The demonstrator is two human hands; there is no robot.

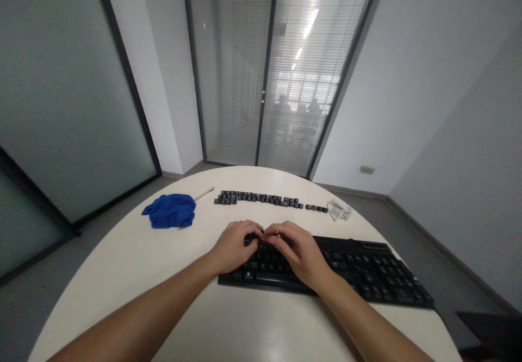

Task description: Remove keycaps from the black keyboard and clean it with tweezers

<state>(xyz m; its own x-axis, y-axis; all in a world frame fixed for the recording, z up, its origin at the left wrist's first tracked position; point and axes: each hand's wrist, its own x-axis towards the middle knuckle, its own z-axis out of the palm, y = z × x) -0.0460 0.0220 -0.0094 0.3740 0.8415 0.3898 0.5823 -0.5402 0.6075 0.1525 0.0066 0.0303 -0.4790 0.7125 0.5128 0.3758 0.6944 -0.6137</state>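
Note:
A black keyboard (359, 267) lies on the round white table (134, 258) in front of me. My left hand (234, 245) rests on the keyboard's left end with its fingers curled down onto the keys. My right hand (299, 253) lies just beside it, fingers pinched on a small metallic thing (278, 232) at the keyboard's upper edge; the two hands' fingertips almost meet. A row of loose black keycaps (265, 199) is laid out on the table beyond the hands.
A crumpled blue cloth (171, 211) lies at the far left, with a thin pale stick (204, 192) beside it. A small clear plastic bag (339, 210) sits at the right end of the keycap row. A dark object (493, 329) shows at the lower right. Glass doors stand behind.

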